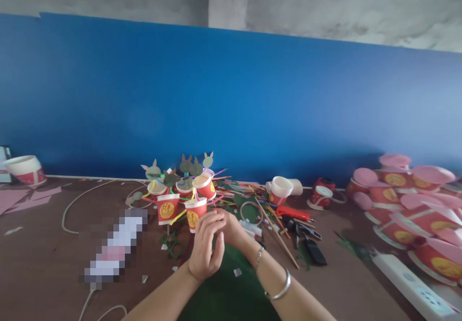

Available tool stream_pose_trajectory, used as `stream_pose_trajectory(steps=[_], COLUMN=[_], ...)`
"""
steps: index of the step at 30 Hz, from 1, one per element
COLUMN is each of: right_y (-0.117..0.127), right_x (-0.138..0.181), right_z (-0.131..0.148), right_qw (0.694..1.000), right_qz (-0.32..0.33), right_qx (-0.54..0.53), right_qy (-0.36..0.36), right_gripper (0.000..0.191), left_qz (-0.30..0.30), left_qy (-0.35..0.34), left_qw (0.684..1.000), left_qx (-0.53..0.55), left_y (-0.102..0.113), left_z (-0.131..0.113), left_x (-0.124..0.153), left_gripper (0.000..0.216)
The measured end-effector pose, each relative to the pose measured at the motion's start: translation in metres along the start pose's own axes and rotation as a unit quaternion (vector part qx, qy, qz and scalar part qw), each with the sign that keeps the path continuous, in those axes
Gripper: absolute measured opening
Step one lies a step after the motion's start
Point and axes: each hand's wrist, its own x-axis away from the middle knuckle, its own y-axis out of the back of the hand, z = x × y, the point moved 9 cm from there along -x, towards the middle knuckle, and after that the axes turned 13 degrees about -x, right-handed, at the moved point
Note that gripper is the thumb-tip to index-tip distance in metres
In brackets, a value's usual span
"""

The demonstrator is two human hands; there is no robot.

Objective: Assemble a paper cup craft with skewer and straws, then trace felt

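Cup (pixel 195 216): standing upright
Left hand (pixel 205 248): overlapping right hand (pixel 232 228), just before cup
Fingers (pixel 210 221): cannot tell whether we're grasping

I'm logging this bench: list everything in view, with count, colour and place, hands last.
wall: one, grey, top
panel: one, blue, behind table
table: one, brown, below
cups with cutouts: several, red, white, green, centre
cups with discs: pile, red and pink, right
other cups: several, white and red, both sides
coloured strips: many, mixed, by panel
wooden sticks: several, tan, centre right
ring: one, pale, behind hands
tools: several, red, black, silver, right of centre
paper sheets: several, pink, far left
scraps: many, green, white, centre
power strip: one, white, right front
cables: several, white, left
pixelated object: one, pale, left
lower surface: one, green, beneath arms
bracelets: two, silver, right wrist
left hand: one, bare, in front
right hand: one, bare, behind left
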Motion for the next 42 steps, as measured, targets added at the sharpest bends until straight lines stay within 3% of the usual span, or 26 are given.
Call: stream_pose_trajectory(steps=[5, 9, 12, 14, 17, 19, 23, 27, 32, 39, 42], right_y=[0.072, 0.1, 0.111, 0.114, 0.111, 0.104, 0.082, 0.073, 0.091, 0.109, 0.112], right_x=[0.025, 0.04, 0.05, 0.055, 0.06, 0.062, 0.064, 0.065, 0.063, 0.066, 0.069], right_z=[0.013, 0.019, 0.015, 0.012, 0.013, 0.014, 0.009, 0.009, 0.01, 0.006, 0.008], right_qw=[0.972, 0.936, 0.89, 0.866, 0.856, 0.861, 0.87, 0.857, 0.85, 0.831, 0.816], right_qz=[-0.165, -0.172, -0.184, -0.196, -0.206, -0.192, -0.102, -0.079, -0.155, -0.227, -0.261], right_qx=[0.168, 0.305, 0.417, 0.46, 0.474, 0.47, 0.483, 0.51, 0.503, 0.508, 0.515], right_qy=[0.006, 0.022, -0.003, -0.023, -0.032, -0.031, -0.02, 0.007, 0.001, 0.0, 0.0], right_gripper=[0.024, 0.021, 0.019, 0.018, 0.02, 0.028, 0.051, 0.053, 0.051, 0.049, 0.045], left_qz=[0.029, 0.121, 0.22, 0.28, 0.336, 0.356, 0.385, 0.388, 0.369, 0.381, 0.369], left_qy=[0.041, 0.024, -0.009, -0.038, -0.063, -0.046, 0.005, -0.013, -0.061, -0.05, -0.067], left_qw=[0.999, 0.992, 0.975, 0.959, 0.94, 0.933, 0.921, 0.917, 0.92, 0.916, 0.916], left_qx=[0.006, 0.012, 0.004, 0.0, -0.013, -0.03, -0.058, -0.088, -0.118, -0.117, -0.142], left_y=[-0.006, -0.025, -0.046, -0.059, -0.07, -0.073, -0.077, -0.079, -0.083, -0.079, -0.077], left_z=[0.012, 0.009, 0.0, -0.008, -0.015, -0.013, -0.003, -0.003, -0.006, -0.009, -0.009], left_x=[-0.001, 0.001, 0.008, 0.015, 0.025, 0.028, 0.03, 0.033, 0.04, 0.031, 0.029], left_gripper=[0.033, 0.024, 0.024, 0.024, 0.029, 0.033, 0.026, 0.029, 0.037, 0.028, 0.041])
